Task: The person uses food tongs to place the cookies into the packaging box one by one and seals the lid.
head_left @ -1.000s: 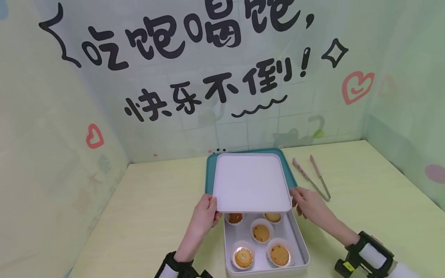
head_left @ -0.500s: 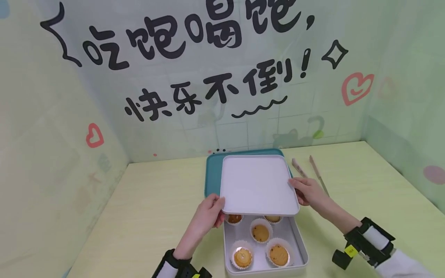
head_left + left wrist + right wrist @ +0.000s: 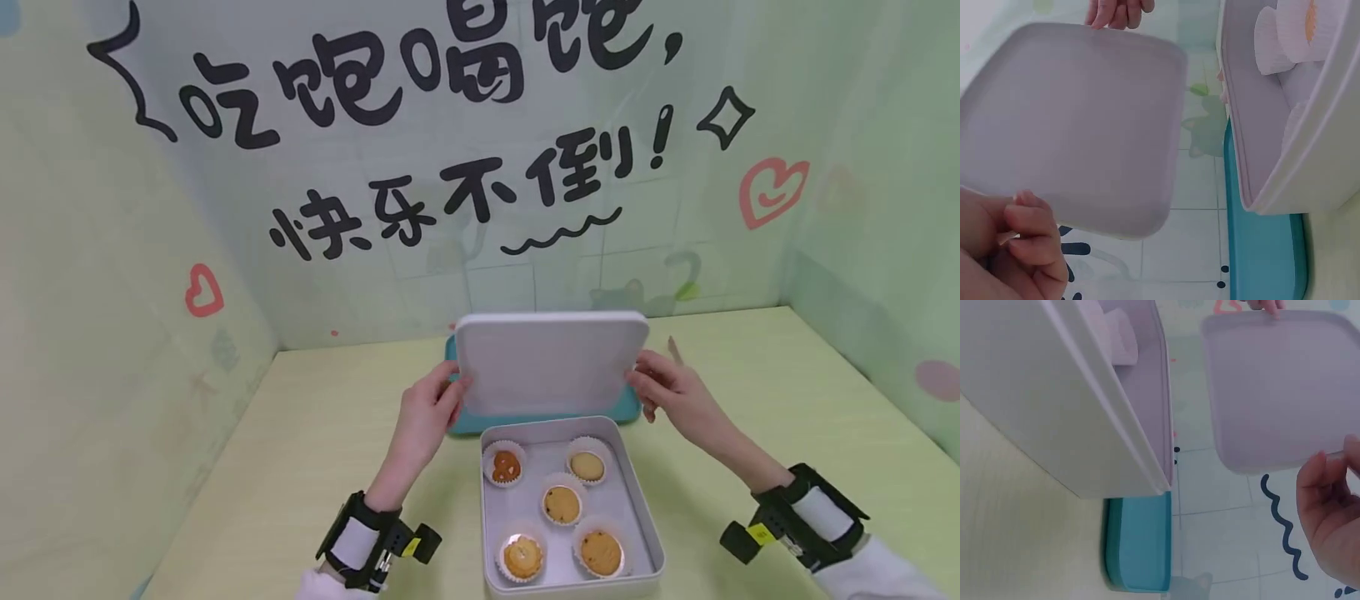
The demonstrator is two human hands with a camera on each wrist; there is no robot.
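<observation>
A pale lilac lid (image 3: 550, 362) is held up and tilted steeply behind an uncovered box (image 3: 525, 504) of the same colour. My left hand (image 3: 427, 408) pinches the lid's left edge, and my right hand (image 3: 678, 400) pinches its right edge. In the left wrist view, thumb and fingers of the left hand (image 3: 1016, 240) close on the lid's rim. The right wrist view has the right hand (image 3: 1332, 512) gripping the opposite rim. Inside the box sit several small round cookies (image 3: 562, 504) in white paper cups.
Behind the box lies a teal tray (image 3: 624, 408), mostly hidden by the lid. One handle of the pink-handled tongs (image 3: 674, 348) shows past the right hand; the rest is hidden. A printed backdrop (image 3: 450, 292) stands at the table's back edge.
The right hand has taken hold of the lid's right edge. Both hands have raised the lid away and tilted it up, so the box's back rim and all its cookies now show.
</observation>
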